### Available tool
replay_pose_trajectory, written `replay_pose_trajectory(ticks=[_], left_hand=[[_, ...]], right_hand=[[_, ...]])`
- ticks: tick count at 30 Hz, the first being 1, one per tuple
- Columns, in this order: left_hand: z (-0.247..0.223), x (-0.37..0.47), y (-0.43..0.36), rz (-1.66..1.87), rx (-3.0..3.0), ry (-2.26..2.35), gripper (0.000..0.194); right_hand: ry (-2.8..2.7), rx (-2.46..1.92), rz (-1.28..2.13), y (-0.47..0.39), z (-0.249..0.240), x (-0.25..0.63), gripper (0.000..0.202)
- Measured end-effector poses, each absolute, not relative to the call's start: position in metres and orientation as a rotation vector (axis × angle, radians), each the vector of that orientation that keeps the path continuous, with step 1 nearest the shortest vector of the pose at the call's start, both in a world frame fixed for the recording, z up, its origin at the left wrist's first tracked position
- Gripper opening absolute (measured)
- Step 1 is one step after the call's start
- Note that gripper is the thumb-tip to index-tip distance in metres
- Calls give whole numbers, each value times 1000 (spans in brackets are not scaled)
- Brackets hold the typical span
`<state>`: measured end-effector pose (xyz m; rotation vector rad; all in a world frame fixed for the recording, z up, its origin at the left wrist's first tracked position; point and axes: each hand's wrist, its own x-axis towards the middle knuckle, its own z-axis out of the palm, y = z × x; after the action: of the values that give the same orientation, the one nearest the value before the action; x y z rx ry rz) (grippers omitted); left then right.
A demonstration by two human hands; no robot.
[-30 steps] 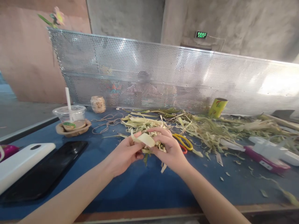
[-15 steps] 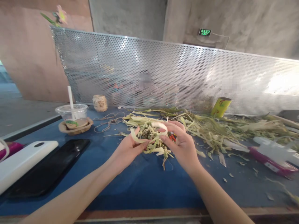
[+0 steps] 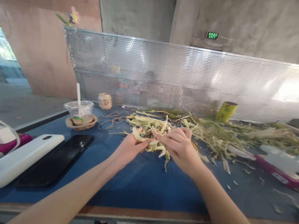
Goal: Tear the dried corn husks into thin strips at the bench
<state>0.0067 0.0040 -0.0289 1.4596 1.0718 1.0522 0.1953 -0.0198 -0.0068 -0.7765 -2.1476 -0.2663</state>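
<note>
My feed's decently bright, light soft and diffuse. Perforated screen (image 3: pixel 173 70) throws streaky glare, blown out at far right. Bright opening (image 3: pixel 7 48) at far left is washed out. I get faint, soft shadowing on the blue tabletop (image 3: pixel 144 186). Wide-angle stretch at edges; fine plant strips (image 3: pixel 146 120) smear slightly.

Clear lidded cup (image 3: pixel 87 111) with white straw (image 3: pixel 78 93), black phone (image 3: pixel 57 160) nearby

Since half a second ago, your right hand (image 3: pixel 181 148) has rolled palm-down, its forefinger (image 3: pixel 164 140) now stretched toward ten o'clock; the pale husk strip (image 3: pixel 137 135) no longer loops up beside it.
</note>
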Motion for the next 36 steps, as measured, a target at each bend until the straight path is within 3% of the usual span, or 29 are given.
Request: replay_pose_trajectory(ticks=[3,11,19,25,33,36], left_hand=[[-24,8,1,1031,1504,1136,84],[-26,6,4,1020,1616,1090,81],[-25,4,3,1018,1820,1136,41],[-21,12,2,995,1684,1055,72],[-19,11,5,1032,1542,903,52],[-21,11,2,1017,1499,927,57]], right_hand=[[-2297,-863,-493,-18,-9,196,29],[-2381,-882,-606,-20,-12,195,23],[-2418,-871,-587,-18,-15,191,18],[-2405,-859,-621,-20,-18,182,17],[-2398,-865,-444,-22,-18,180,26],[-2361,-784,-338,-18,-21,181,27]])
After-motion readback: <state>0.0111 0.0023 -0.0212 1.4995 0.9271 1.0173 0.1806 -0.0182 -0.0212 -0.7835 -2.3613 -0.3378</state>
